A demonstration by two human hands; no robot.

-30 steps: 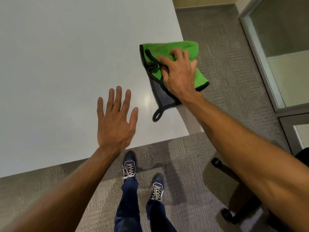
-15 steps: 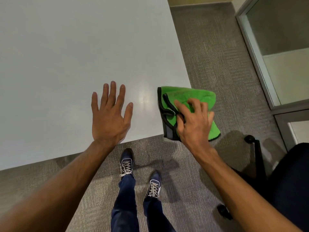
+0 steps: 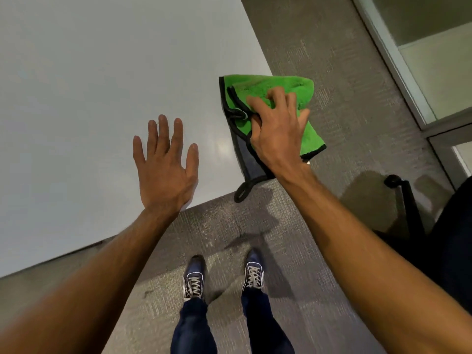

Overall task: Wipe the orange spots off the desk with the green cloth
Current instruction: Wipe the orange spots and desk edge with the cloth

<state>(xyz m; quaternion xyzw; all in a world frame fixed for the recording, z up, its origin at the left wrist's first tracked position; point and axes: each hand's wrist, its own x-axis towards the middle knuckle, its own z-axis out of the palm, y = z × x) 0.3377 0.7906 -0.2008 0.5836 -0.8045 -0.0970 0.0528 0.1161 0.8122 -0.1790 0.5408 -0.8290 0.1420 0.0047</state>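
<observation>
The green cloth (image 3: 286,85), folded, with black edging and a grey underside, lies over the near right corner of the white desk (image 3: 102,85) and overhangs its right edge. My right hand (image 3: 278,134) presses down on the cloth with its fingers curled into the fabric. A black loop of the cloth hangs past the desk's front edge. My left hand (image 3: 166,167) lies flat on the desk with fingers spread, left of the cloth, holding nothing. No orange spots show on the visible desk surface.
Grey carpet (image 3: 319,47) runs along the right of the desk and under me. A black office chair (image 3: 434,226) stands at the right, close to my right arm. A glass partition with a metal frame (image 3: 388,60) is at the far right. My feet (image 3: 222,277) are below the desk's front edge.
My right hand slid the cloth from the far right edge down to the desk's front corner, then back up a little. My left hand stayed flat on the desk.
</observation>
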